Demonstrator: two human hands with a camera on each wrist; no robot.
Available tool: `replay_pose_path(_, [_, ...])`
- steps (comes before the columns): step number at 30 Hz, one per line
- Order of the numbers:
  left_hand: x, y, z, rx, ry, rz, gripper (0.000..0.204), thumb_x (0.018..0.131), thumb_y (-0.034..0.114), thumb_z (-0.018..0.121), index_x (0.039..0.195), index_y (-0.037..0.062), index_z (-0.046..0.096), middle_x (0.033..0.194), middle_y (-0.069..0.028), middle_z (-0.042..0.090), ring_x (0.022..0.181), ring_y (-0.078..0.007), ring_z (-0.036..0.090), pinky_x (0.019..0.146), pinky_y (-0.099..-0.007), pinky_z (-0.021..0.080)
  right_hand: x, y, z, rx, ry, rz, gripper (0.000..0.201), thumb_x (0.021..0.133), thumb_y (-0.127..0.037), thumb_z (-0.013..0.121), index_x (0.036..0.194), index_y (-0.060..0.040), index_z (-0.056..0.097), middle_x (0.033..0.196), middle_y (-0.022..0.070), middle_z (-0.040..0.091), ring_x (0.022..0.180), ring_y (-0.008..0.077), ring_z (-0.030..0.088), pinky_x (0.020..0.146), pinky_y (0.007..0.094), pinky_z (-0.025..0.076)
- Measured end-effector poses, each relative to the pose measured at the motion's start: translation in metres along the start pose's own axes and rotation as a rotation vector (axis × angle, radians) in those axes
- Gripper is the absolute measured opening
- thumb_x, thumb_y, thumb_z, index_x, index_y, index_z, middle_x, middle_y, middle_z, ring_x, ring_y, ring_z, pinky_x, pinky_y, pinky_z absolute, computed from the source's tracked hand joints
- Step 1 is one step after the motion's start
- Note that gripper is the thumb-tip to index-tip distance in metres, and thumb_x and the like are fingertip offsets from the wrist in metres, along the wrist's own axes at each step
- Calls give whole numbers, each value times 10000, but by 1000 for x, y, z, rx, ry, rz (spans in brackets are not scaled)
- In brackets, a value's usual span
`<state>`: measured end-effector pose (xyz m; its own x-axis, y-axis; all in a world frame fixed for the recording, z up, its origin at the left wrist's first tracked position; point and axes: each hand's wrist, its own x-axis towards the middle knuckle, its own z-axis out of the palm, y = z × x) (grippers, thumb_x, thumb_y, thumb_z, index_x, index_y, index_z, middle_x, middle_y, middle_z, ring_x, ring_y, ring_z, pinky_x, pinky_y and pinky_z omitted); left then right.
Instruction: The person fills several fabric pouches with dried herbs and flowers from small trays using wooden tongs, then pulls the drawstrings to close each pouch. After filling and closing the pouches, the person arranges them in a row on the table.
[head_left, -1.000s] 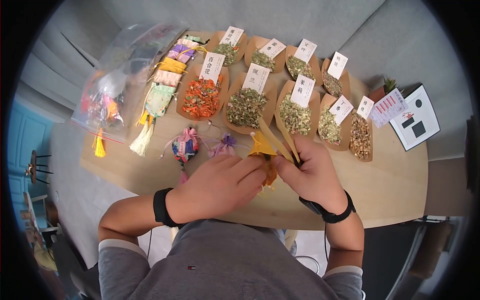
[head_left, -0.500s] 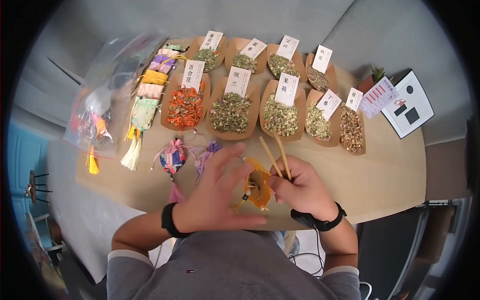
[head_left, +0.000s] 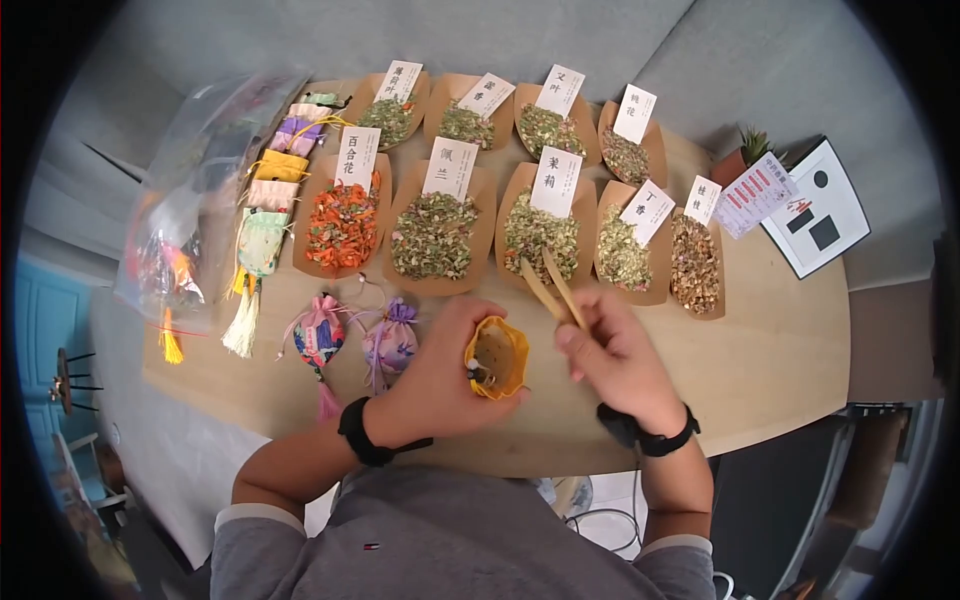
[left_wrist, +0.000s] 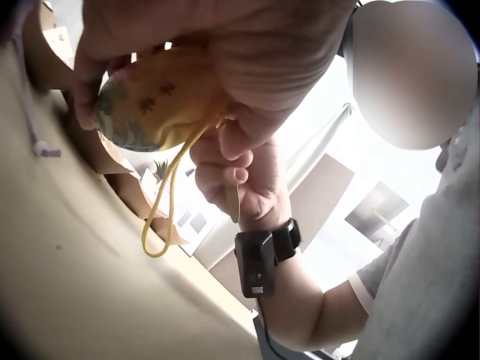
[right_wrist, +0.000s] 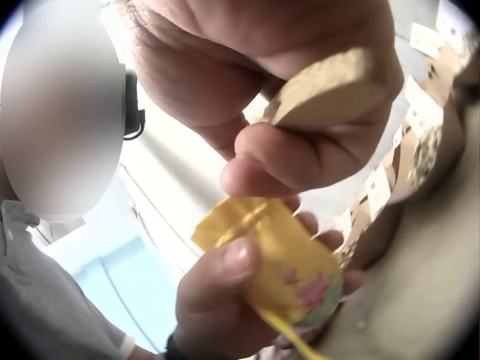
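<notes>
My left hand (head_left: 432, 377) curls round a small yellow pouch (head_left: 512, 375), whose mouth gapes upward in the head view. Flower prints and a hanging yellow cord show on the pouch (left_wrist: 161, 97) in the left wrist view. My right hand (head_left: 622, 362) holds wooden tongs (head_left: 562, 298), their tips at the near part of the tray of pale green dried flowers (head_left: 540, 232). Whether the tips grip anything cannot be told. In the right wrist view the tongs' thick end (right_wrist: 330, 90) shows in my right hand, above the pouch (right_wrist: 281, 266).
Several paper trays of dried herbs with white labels stand in two rows, one with orange petals (head_left: 342, 228). Two tied sachets, pink-blue (head_left: 318, 332) and purple (head_left: 390, 345), lie left of my left hand. Further left are more pouches (head_left: 262, 240) and a plastic bag (head_left: 180, 220).
My left hand has gone from the pouch's front, spread in mid-air, to a grip round its left side. My right hand has let go of the pouch and moved the tongs to the pale green tray.
</notes>
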<state>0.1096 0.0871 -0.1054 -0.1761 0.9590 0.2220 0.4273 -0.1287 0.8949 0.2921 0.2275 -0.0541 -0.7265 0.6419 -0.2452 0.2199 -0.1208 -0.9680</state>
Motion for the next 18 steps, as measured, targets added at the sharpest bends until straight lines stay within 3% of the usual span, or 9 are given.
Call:
replay_pose_path(1, [4, 1, -2, 31, -5, -11, 840, 708, 257, 931, 1354, 39, 441, 1227, -118, 523, 1129, -217, 548, 959, -349, 466, 3, 0, -10, -1, 1, 3, 60, 987, -68, 634, 1024, -42, 595, 821, 16, 613, 673, 83, 594, 579, 263, 475])
replay_pose_path(3, [13, 3, -3, 27, -29, -59, 841, 712, 264, 930, 1355, 35, 439, 1219, -118, 536, 1117, -214, 562, 954, -347, 473, 11, -3, -32, -620, 200, -248, 128, 937, -33, 672, 1045, -37, 602, 853, 71, 602, 697, 191, 619, 609, 332, 492])
replay_pose_path(4, [18, 3, -4, 24, -52, -105, 842, 716, 270, 928, 1356, 31, 436, 1211, -118, 548, 1104, -210, 576, 949, -345, 479, 15, -4, -39, -619, 200, -248, 128, 937, -33, 672, 1045, -37, 602, 853, 71, 602, 697, 191, 619, 609, 332, 492])
replay_pose_path(6, [30, 3, -6, 0, -65, -104, 853, 719, 275, 928, 1363, 22, 430, 1208, -118, 558, 1109, -206, 580, 954, -345, 483, 23, -6, -51, -892, 248, -417, 212, 869, -9, 706, 1057, -27, 611, 891, 129, 601, 738, 318, 633, 642, 410, 507])
replay_pose_path(9, [41, -2, 0, -67, -73, -151, 871, 724, 278, 928, 1375, 4, 418, 1211, -121, 566, 1125, -200, 580, 969, -345, 485, 36, -3, -63, -1061, 241, -485, 195, 849, -25, 706, 1018, -25, 608, 948, 139, 617, 766, 370, 636, 658, 449, 520])
replay_pose_path(11, [45, -6, 3, -109, -68, -196, 878, 725, 275, 928, 1378, -4, 413, 1217, -124, 564, 1135, -197, 576, 979, -344, 483, 43, 0, -66, -1132, 247, -458, 184, 847, -45, 706, 997, -22, 601, 956, 137, 620, 770, 369, 645, 650, 457, 524])
replay_pose_path(13, [48, -8, 5, -133, -79, -228, 864, 729, 317, 913, 1348, -51, 435, 1229, -175, 544, 1143, -261, 585, 979, -373, 490, 48, 1, -67, -1203, 250, -427, 178, 845, -65, 706, 976, -19, 593, 964, 134, 622, 774, 368, 654, 641, 465, 527])
replay_pose_path(17, [49, -14, 3, -164, -89, -217, 873, 723, 324, 918, 1347, -49, 435, 1219, -172, 547, 1136, -266, 589, 978, -371, 489, 61, 0, -66, -1393, 273, -411, 160, 845, -85, 696, 951, -19, 595, 957, 126, 621, 750, 366, 663, 618, 459, 545])
replay_pose_path(18, [48, -15, 2, -106, -101, -179, 884, 720, 308, 930, 1359, -34, 424, 1219, -150, 555, 1126, -224, 581, 970, -353, 487, 64, -1, -64, -1426, 278, -421, 156, 840, -85, 697, 944, -18, 602, 955, 125, 622, 746, 364, 666, 616, 457, 550])
